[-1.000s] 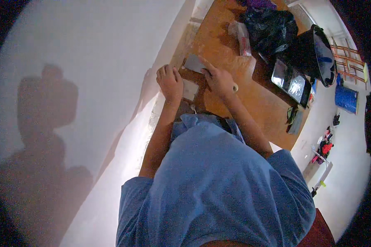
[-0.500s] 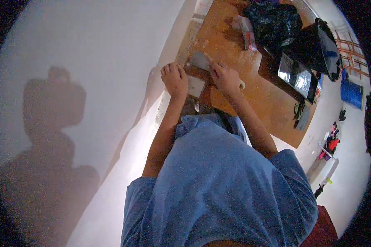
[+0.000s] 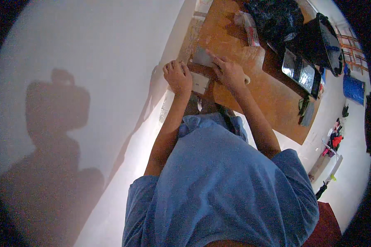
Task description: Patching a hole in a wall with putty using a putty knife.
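Left hand (image 3: 178,77) curls its fingers, grip unclear; right hand (image 3: 231,75) clasps a grey-bladed tool (image 3: 203,57), index extended.

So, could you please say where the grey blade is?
In the head view's upper middle, the grey blade extends left from the right hand, up and right of the left hand.

Shadowed pale wall (image 3: 111,49), scuffed brown tabletop (image 3: 276,94)
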### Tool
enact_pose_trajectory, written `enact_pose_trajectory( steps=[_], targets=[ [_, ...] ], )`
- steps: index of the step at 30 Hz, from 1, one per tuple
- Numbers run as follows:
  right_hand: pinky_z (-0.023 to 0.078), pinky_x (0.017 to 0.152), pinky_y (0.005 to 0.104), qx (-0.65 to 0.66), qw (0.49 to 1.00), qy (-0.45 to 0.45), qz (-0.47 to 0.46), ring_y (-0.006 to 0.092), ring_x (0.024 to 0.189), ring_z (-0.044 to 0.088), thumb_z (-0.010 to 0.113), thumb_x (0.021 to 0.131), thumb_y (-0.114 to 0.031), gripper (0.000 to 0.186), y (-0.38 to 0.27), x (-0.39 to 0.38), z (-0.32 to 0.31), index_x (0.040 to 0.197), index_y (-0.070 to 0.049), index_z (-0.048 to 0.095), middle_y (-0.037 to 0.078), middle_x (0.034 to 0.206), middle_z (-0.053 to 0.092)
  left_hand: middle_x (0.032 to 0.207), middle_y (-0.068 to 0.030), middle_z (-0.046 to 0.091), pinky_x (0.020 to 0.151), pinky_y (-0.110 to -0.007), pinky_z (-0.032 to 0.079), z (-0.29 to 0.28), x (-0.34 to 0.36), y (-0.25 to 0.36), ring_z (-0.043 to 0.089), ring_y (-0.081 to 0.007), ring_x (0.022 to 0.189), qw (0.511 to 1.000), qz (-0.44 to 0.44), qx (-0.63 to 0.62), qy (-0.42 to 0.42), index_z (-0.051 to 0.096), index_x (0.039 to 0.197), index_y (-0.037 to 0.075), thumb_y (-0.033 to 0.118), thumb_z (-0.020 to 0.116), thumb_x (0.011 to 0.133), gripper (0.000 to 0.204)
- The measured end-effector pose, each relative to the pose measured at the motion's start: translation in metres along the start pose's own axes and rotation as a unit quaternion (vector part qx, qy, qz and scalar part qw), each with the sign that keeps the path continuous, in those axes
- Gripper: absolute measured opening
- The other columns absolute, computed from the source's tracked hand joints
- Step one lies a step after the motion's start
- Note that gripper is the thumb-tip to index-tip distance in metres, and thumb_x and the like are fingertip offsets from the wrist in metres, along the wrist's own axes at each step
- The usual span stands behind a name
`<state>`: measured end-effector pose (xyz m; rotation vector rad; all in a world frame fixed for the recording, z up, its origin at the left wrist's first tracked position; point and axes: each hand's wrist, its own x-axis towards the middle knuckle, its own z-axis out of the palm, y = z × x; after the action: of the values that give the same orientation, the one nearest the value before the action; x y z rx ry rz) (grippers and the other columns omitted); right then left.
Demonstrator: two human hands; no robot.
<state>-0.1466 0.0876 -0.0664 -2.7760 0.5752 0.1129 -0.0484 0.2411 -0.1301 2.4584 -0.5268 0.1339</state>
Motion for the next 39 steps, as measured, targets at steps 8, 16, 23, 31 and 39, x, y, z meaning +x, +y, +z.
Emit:
enact_pose_trajectory(
  steps=[8,16,23,31,39],
  targets=[
    [0.055,0.067,0.0462,0.023,1.0,0.015,0.001,0.0346,0.08,0.067,0.059,0.091,-0.026,0.053,-0.001,0.002,-0.001,0.141,-0.034,0.045,0.011,0.103,0.067,0.106,-0.0163,0.056,0.092,-0.05,0.039,0.001,-0.001,-0.002,0.047,-0.0356,0.11,1.0,0.005,-0.002,0.008,0.058,0.098,0.002,0.019,0.056,0.09,0.019],
    [0.055,0.069,0.0457,0.023,0.999,0.041,-0.003,0.0336,0.084,0.067,0.055,0.094,-0.03,0.041,0.028,-0.001,0.025,0.134,-0.03,0.054,0.01,0.105,0.066,0.108,-0.0164,0.056,0.094,-0.05,0.038,0.001,0.0,0.008,0.047,-0.0357,0.112,1.0,0.01,0.002,-0.015,0.057,0.097,0.002,0.02,0.055,0.09,0.02],
    [0.055,0.07,0.0447,0.0,0.999,-0.014,0.031,0.0339,0.086,0.067,0.056,0.093,-0.026,0.048,-0.004,0.003,-0.009,0.14,-0.033,0.047,0.01,0.105,0.067,0.108,-0.0167,0.056,0.092,-0.051,0.038,0.004,0.001,-0.001,0.047,-0.0361,0.112,1.0,0.013,0.022,0.005,0.056,0.096,0.002,0.02,0.053,0.092,0.019],
    [0.055,0.066,0.0455,-0.004,1.0,0.005,0.002,0.0339,0.081,0.066,0.057,0.092,-0.026,0.051,-0.001,0.002,-0.006,0.14,-0.035,0.045,0.011,0.095,0.067,0.108,-0.0159,0.055,0.092,-0.051,0.038,0.001,0.0,0.001,0.046,-0.0362,0.112,1.0,0.004,0.006,-0.008,0.058,0.099,0.001,0.02,0.054,0.091,0.02],
    [0.055,0.066,0.0441,-0.007,1.0,0.018,-0.014,0.0329,0.083,0.067,0.056,0.093,-0.029,0.05,0.007,0.002,0.007,0.141,-0.037,0.045,0.01,0.102,0.067,0.108,-0.0149,0.056,0.091,-0.05,0.039,0.002,0.002,-0.002,0.046,-0.0355,0.112,1.0,0.01,0.011,-0.025,0.058,0.098,0.002,0.02,0.054,0.092,0.02]
  ],
)
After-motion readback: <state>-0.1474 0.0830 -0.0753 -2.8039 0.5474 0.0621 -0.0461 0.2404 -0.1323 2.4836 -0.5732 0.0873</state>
